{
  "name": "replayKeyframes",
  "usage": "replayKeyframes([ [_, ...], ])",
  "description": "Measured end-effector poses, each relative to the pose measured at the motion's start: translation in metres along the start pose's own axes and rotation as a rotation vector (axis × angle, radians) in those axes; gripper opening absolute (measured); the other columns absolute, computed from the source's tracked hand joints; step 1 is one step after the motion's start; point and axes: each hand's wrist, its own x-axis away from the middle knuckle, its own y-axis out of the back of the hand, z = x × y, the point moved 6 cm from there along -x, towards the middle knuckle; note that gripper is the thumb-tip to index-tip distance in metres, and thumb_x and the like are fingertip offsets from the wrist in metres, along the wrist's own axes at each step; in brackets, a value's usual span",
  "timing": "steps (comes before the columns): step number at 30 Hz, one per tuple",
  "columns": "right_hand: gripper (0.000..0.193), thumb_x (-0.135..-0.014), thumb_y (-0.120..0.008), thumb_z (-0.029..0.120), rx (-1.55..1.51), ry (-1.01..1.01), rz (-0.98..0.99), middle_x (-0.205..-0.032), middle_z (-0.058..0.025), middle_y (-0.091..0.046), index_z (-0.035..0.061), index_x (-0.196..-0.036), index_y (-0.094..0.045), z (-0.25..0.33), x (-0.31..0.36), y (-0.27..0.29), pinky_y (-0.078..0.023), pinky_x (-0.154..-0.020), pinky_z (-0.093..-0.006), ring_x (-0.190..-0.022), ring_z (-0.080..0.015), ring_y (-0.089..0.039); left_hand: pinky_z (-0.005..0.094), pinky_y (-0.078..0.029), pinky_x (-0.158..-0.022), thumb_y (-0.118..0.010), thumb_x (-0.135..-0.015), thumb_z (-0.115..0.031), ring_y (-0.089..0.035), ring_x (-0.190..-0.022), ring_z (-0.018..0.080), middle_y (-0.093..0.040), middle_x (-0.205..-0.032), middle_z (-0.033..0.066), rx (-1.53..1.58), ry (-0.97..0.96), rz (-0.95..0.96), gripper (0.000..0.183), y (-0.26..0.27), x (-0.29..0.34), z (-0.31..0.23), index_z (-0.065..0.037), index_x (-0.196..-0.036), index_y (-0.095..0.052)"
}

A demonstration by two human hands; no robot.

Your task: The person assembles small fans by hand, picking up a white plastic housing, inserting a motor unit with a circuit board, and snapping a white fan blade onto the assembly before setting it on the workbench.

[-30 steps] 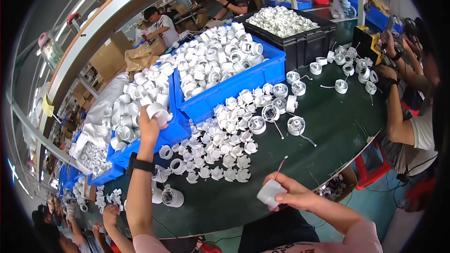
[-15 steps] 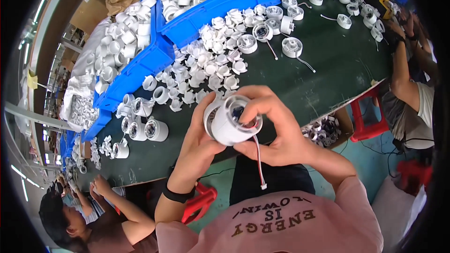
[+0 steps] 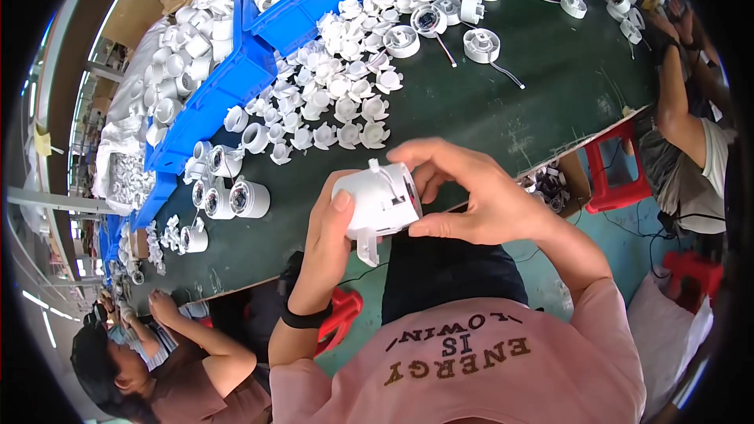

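Observation:
A white cylindrical plastic housing lies on its side in front of my chest. My left hand is closed round its left end, thumb on top. A small slot and a thin strand show on its side, and a clear-white tab juts out below. My right hand spans the right-hand rim, with the thumb at its lower edge and the forefinger over its upper edge. Its other fingers curl near the end opening, whose inside is mostly turned away. The loose wire's plug is not clearly seen.
White petal-edged caps lie heaped beyond my hands, before blue bins of white parts. Several assembled housings stand left; round white bases with wires lie far right. Co-workers sit on both sides. A red stool stands right.
The housing has turned so its side faces up and its open end points right. The dangling red and white wire has gone from view. My right fingers have left the opening's inside for the rim.

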Motion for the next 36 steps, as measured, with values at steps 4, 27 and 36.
replayKeyframes([
  [4, 0.063, -0.072, -0.078, 0.007, 0.198, 0.119, -0.042, -0.107, -0.0121, -0.055, 0.0016, -0.127, -0.048, 0.004, 0.004, -0.007, -0.051, -0.074, -0.0336, -0.085, -0.0221, -0.059, 0.0218, -0.042, -0.054, -0.039, -0.094, -0.047, -0.055, -0.068, 0.0091, -0.058, -0.084, 0.0054, 0.060, 0.099, -0.042, 0.047, -0.006, -0.011, 0.008, -0.002, -0.103, -0.051],
  [27, 0.057, -0.072, -0.077, 0.015, 0.512, 0.163, -0.030, -0.102, -0.0190, -0.057, -0.0010, -0.118, -0.047, -0.004, -0.004, -0.010, -0.051, -0.073, -0.0406, -0.089, -0.0384, -0.059, 0.0236, -0.047, -0.073, -0.068, -0.084, -0.009, -0.054, -0.087, 0.0093, -0.054, -0.105, 0.0054, -0.027, -0.231, -0.269, 0.048, -0.005, -0.009, 0.018, -0.001, -0.122, -0.040],
  [36, 0.052, -0.072, -0.067, 0.006, 1.165, -0.077, -0.152, -0.113, -0.0176, -0.055, 0.0124, -0.121, -0.052, -0.075, -0.046, 0.174, -0.047, -0.085, -0.0429, -0.100, -0.0367, -0.056, 0.0180, -0.030, -0.040, -0.064, -0.086, -0.030, -0.044, -0.047, 0.0037, -0.058, -0.072, -0.0008, -0.173, 0.153, -0.410, 0.036, 0.131, 0.021, 0.031, -0.002, -0.107, -0.057],
])
